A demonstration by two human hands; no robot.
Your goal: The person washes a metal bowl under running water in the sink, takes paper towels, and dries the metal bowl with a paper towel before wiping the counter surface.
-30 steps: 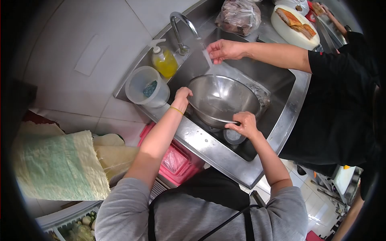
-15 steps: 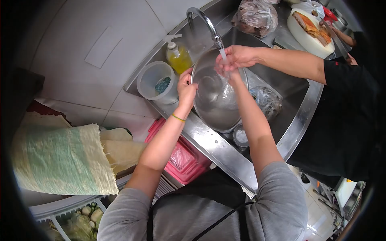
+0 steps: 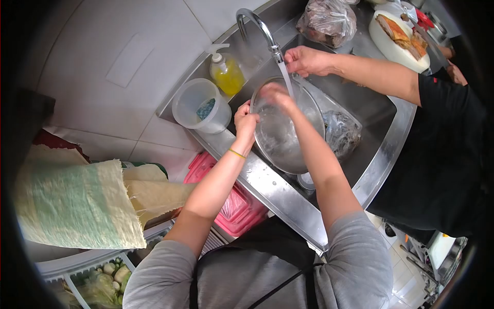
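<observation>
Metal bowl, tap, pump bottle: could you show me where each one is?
Metal bowl [image 3: 288, 154]: head view, near inner wall.
Tap [image 3: 268, 35]: head view, curved spout.
Pump bottle [image 3: 228, 78]: head view, yellow body.

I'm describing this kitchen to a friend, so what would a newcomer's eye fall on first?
Probably the shiny metal bowl in the sink, under water running from the curved tap, the left hand at its rim and the blurred right hand over it. Next, another person's hand held out from the right beside the stream. The yellow pump bottle near the tap and pink container below the sink's front edge also stand out.
</observation>
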